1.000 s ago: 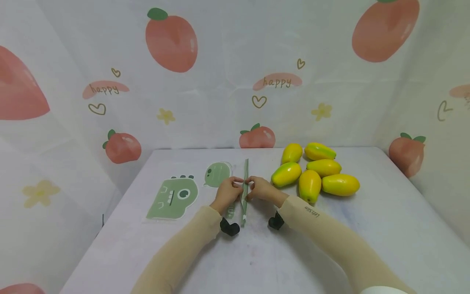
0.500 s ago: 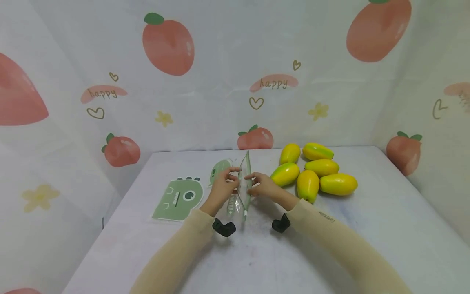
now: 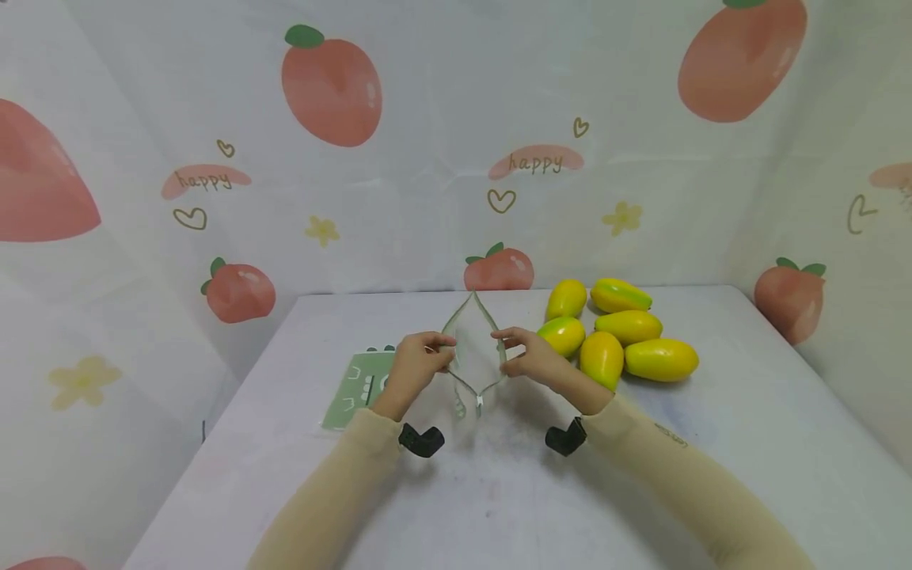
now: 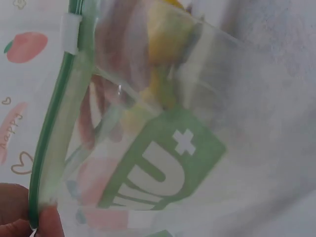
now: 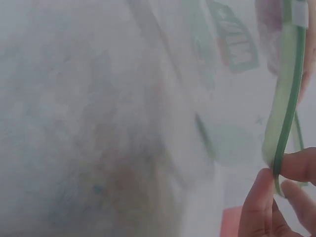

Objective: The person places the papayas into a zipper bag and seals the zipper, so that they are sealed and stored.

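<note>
A clear slider zip bag (image 3: 475,344) with green trim stands with its mouth spread into a diamond between both hands. At its near corner sits the white slider (image 3: 480,401). My left hand (image 3: 416,366) pinches the left rim between thumb and fingers; my right hand (image 3: 536,358) pinches the right rim opposite. The left wrist view shows a green tag print (image 4: 163,163) on the plastic, with nothing seen inside. A green dinosaur print (image 3: 356,388) lies on the table to the left, partly hidden by my left hand.
Several oblong yellow-green fruits (image 3: 602,360), papaya-like, lie grouped behind and right of my right hand. The white table (image 3: 492,499) ends at a fruit-patterned cloth backdrop (image 3: 420,214). A black wrist mount (image 3: 422,441) sits at each cuff.
My hands have moved apart, the left one leftward and the right one rightward. The bag's mouth went from a narrow line to a wide diamond. The dinosaur print has shifted right.
</note>
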`<state>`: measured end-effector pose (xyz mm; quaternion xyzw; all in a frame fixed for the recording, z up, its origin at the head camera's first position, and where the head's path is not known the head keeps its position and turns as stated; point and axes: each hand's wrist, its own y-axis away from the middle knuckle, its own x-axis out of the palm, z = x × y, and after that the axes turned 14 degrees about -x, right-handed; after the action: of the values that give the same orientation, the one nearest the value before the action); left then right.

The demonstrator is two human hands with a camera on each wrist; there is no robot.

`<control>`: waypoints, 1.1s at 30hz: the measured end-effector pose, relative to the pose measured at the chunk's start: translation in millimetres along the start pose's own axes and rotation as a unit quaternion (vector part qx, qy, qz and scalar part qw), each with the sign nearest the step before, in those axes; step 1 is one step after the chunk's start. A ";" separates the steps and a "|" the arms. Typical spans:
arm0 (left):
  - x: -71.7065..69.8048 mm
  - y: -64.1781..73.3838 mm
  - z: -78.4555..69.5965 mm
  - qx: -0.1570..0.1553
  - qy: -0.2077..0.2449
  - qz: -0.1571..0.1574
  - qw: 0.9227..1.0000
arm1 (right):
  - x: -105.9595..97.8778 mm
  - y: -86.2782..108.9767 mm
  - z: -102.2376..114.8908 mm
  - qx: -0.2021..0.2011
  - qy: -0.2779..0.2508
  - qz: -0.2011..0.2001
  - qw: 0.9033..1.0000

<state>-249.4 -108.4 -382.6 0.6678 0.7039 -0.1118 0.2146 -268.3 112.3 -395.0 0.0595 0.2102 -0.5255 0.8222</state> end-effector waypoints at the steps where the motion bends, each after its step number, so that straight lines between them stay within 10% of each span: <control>1: -1.6 0.5 0.9 0.003 -0.004 -0.006 1.000 | -0.8 0.9 -1.2 0.006 0.003 0.000 1.000; 19: -25.1 -0.2 20.4 -0.021 0.024 -0.048 0.998 | -5.2 5.3 -12.4 0.064 0.045 -0.011 0.997; 33: 0.5 0.7 4.4 0.007 0.096 0.027 0.995 | 6.7 3.0 -1.5 0.001 -0.009 0.005 1.000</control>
<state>-248.0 -109.8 -386.6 0.6960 0.7019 -0.0458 0.1445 -263.7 108.4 -399.5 0.0567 0.2016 -0.5221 0.8268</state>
